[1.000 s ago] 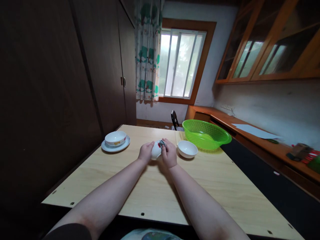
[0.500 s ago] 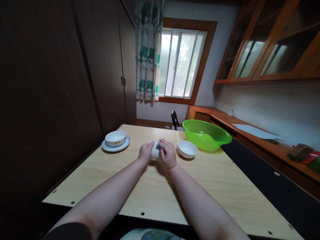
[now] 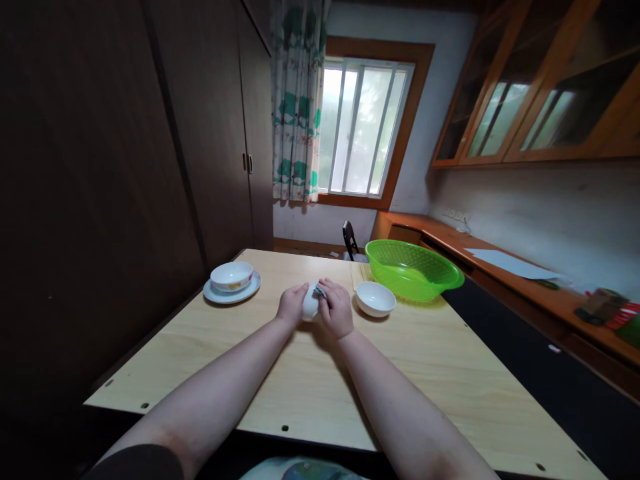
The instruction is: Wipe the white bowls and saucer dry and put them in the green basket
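Above the middle of the table, my left hand (image 3: 291,304) is closed on the side of a small white bowl (image 3: 311,308), which is tipped up between my hands. My right hand (image 3: 337,309) is closed over a grey-blue cloth (image 3: 321,291) and presses it against the bowl's right side; only a small fold of the cloth shows. Just right of that hand, another white bowl (image 3: 375,300) stands upright on the table. To the left, a white bowl with a coloured pattern (image 3: 231,278) sits on a pale plate (image 3: 215,295).
A green plastic basket (image 3: 415,270) stands at the table's far right corner, with thin light sticks, perhaps chopsticks (image 3: 356,275), beside it. The wooden table (image 3: 300,400) ends close to my body. A chair (image 3: 350,240) stands beyond, and a wooden counter (image 3: 450,239) runs along the right wall.
Almost nothing differs. Both hands stay around the tipped bowl, with only a very slight shift of the cloth and fingers.
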Tool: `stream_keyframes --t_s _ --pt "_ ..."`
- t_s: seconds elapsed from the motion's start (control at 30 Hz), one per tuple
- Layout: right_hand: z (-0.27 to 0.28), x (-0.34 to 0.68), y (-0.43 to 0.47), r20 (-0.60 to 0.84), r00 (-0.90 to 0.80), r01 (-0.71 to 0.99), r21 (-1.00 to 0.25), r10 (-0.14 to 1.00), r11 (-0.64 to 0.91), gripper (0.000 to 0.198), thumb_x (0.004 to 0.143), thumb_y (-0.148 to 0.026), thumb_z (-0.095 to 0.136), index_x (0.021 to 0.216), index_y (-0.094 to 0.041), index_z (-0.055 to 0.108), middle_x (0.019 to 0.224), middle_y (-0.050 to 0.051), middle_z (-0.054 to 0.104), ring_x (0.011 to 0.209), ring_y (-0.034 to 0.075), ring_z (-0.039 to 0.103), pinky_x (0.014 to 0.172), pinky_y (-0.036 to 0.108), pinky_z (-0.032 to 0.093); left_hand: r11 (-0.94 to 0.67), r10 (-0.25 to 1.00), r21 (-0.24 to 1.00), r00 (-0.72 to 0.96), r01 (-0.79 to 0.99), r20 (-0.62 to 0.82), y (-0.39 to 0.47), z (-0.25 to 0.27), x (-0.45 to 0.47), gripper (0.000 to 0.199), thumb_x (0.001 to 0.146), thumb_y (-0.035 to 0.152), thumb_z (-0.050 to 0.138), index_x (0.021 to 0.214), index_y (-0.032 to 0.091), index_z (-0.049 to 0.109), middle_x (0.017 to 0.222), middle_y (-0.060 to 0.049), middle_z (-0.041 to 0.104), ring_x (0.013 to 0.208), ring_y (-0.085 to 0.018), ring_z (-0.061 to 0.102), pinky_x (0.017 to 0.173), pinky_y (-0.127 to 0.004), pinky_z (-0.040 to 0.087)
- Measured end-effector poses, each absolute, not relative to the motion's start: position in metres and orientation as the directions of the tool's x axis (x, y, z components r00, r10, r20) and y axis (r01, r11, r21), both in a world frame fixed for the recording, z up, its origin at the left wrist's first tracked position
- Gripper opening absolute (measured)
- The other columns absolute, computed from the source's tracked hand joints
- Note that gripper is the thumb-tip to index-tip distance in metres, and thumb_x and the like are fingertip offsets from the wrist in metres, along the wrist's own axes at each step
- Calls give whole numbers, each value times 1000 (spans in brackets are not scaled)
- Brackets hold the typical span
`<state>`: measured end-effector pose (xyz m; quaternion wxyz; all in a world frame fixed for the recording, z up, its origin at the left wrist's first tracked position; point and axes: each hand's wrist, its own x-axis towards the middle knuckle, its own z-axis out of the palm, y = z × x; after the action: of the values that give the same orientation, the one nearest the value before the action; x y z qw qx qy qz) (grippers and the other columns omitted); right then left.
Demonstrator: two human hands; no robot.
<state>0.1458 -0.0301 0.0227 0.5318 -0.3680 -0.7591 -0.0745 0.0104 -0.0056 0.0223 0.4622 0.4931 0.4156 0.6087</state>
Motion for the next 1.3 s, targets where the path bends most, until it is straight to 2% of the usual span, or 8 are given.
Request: stream_keyframes --t_s 1.07,1.3 --pt "20 146 -28 861 -150 640 -290 486 712 29 87 -22 45 110 -20 61 113 8 65 113 23 56 98 44 42 -229 969 971 -105 -62 222 0 13 10 45 70 53 57 74 10 69 67 -7 65 64 -19 58 60 -28 42" --pt "20 146 -27 856 -117 616 -335 503 713 29 87 -23 44 110 -19 62 114 9 65 113 23 56 98 45 42 -215 973 971 -107 -105 204 2 13 10 45 69 54 58 73 10 69 65 -7 65 63 -19 58 60 -28 42"
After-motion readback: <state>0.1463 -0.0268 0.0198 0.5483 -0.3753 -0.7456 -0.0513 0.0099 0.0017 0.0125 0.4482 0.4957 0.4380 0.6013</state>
